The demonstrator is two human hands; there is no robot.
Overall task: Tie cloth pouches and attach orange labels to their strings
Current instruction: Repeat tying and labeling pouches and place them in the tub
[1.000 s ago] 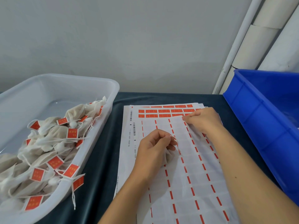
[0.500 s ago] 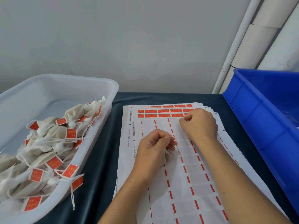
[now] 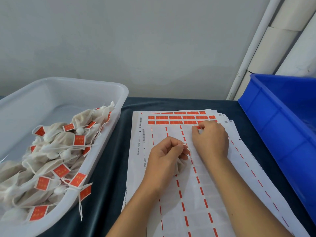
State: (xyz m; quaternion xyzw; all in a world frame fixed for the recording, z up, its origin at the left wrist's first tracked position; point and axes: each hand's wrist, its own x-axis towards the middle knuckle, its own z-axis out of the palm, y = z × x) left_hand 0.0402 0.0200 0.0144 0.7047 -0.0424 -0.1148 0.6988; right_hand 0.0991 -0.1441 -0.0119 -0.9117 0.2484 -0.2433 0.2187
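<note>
- Loads of tagged pouches [image 3: 56, 151] sit in the white tub [image 3: 109, 127] on the left.
- left hand [image 3: 166, 159] fingers pinch a pouch's string [image 3: 187, 149] over the label sheets [image 3: 201, 194].
- right hand [image 3: 211, 139] fingers pinch an orange label [image 3: 198, 127].

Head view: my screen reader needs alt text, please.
A person's right hand pinches an orange label on a label sheet, while the left hand holds a cloth pouch by its string. A white tub of labelled pouches sits left.
</note>
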